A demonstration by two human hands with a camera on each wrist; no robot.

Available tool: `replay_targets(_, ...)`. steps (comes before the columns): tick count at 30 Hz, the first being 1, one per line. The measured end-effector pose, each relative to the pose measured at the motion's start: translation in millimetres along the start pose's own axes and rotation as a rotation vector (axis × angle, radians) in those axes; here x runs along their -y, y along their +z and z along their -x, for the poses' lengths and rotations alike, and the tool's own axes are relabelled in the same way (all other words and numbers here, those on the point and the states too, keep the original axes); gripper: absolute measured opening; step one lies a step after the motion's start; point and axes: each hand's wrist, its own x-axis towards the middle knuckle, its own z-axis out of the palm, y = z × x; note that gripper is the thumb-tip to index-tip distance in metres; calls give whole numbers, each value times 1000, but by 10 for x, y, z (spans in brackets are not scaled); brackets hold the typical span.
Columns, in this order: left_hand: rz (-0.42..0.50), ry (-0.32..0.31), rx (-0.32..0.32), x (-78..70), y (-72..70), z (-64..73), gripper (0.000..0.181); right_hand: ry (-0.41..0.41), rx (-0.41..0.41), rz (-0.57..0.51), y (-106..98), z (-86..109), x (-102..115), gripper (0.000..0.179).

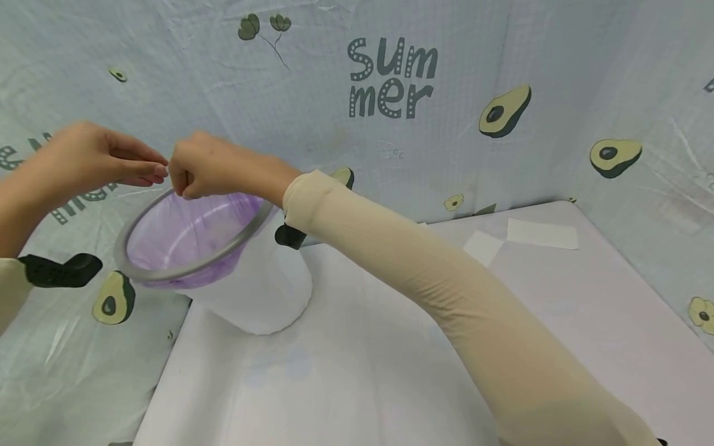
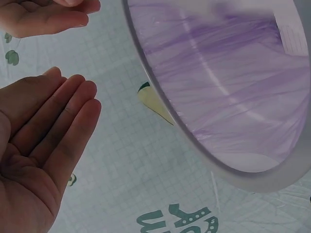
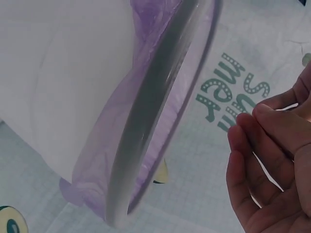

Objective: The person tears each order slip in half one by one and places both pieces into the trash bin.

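A white bin [image 1: 262,291] with a grey rim ring [image 1: 223,254] stands on the table, its mouth slanting to the left in the head view. Thin purple bag film [image 1: 189,232] lines the inside and spills over the outside. Just beyond the far rim, my left hand [image 1: 103,155] has its fingers stretched toward my right hand [image 1: 203,162]. Softly bent fingers [image 3: 243,167] on the right hand bunch near the thumb, with no object showing between them. In the left wrist view, the palm [image 2: 34,179] of my left hand is bare.
The table [image 1: 362,347] is covered in white. Pale paper strips [image 1: 542,234] lie toward its back right. Behind it hangs sheeting [image 1: 312,62] printed with avocados and lettering. My right sleeve [image 1: 424,272] crosses over the table, and small black devices [image 1: 290,235] are strapped to both wrists.
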Motion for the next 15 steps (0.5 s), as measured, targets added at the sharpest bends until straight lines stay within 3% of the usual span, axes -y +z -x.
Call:
replay_targets(7,26,17,-9,-58,9,11,51,-30,-11,53,-42,84,-33,16)
replay_targets(15,-15,56,33,-216,133,174,45,-140,-34,152,-144,448,-116,22)
